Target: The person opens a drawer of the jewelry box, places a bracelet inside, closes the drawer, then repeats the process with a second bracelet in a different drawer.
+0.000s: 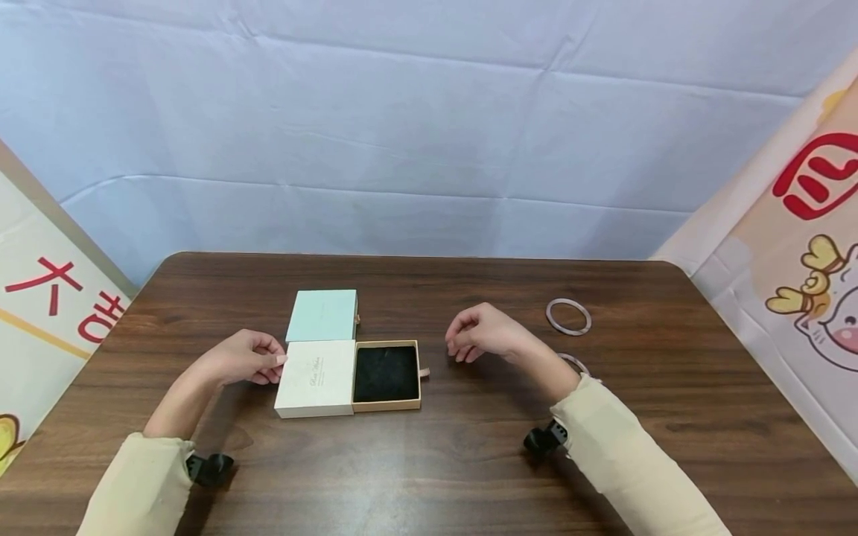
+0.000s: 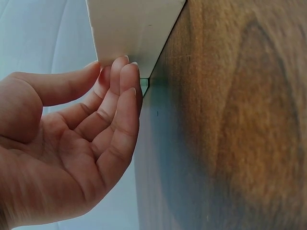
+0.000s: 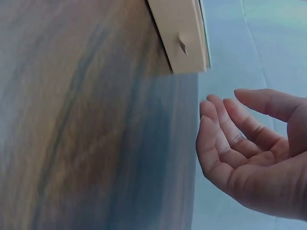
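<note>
A white sliding drawer box (image 1: pixel 315 378) lies on the table with its drawer (image 1: pixel 386 374) pulled out to the right, showing a black lining and a small ribbon tab (image 1: pixel 424 373). At the box's left edge my left hand (image 1: pixel 244 357) holds it, thumb at the upper edge and curled fingers (image 2: pixel 125 91) against the end face. My right hand (image 1: pixel 485 333) hovers to the right of the drawer, fingers loosely bent around nothing, apart from the tab. Behind the white box is a light blue box (image 1: pixel 323 315) with its own tab.
A pale bangle (image 1: pixel 568 316) lies on the table at the right. A second bangle (image 1: pixel 574 362) is partly hidden by my right forearm. The brown wooden table (image 1: pixel 375 476) ends at a pale cloth backdrop (image 1: pixel 429 134), with printed banners at both sides.
</note>
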A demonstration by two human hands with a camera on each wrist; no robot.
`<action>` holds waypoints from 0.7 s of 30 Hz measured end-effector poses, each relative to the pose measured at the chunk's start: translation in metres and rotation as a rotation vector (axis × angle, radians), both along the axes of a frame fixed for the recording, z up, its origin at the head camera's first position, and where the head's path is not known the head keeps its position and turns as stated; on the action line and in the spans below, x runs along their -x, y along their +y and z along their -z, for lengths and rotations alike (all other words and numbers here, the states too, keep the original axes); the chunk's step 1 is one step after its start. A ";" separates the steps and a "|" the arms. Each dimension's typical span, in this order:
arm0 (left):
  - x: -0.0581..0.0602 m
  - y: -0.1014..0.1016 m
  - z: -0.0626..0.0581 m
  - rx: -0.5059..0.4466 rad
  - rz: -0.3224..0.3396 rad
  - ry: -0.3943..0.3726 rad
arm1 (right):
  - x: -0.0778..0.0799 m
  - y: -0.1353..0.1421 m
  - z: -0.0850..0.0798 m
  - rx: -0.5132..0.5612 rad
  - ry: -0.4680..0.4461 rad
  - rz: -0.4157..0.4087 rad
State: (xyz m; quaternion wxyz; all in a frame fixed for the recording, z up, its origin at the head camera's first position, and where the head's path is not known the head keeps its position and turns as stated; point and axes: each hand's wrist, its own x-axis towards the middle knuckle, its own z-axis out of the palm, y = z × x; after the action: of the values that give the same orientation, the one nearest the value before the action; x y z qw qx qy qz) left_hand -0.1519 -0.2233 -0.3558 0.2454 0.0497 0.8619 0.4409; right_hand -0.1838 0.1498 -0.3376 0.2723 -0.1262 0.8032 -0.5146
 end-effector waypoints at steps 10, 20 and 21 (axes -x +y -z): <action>0.000 0.000 0.001 -0.001 -0.003 0.001 | 0.003 0.039 -0.007 -0.069 0.077 0.091; 0.000 -0.001 0.002 -0.006 0.002 0.005 | -0.002 0.081 -0.008 -0.142 0.124 0.179; 0.000 -0.001 0.002 -0.007 0.003 0.005 | -0.002 0.085 -0.007 -0.147 0.128 0.187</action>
State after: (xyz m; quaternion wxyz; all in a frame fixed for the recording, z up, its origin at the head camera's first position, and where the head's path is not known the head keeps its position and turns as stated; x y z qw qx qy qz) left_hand -0.1521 -0.2238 -0.3574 0.2437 0.0530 0.8609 0.4434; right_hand -0.1818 0.2348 -0.3310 0.1799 -0.0632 0.8627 -0.4685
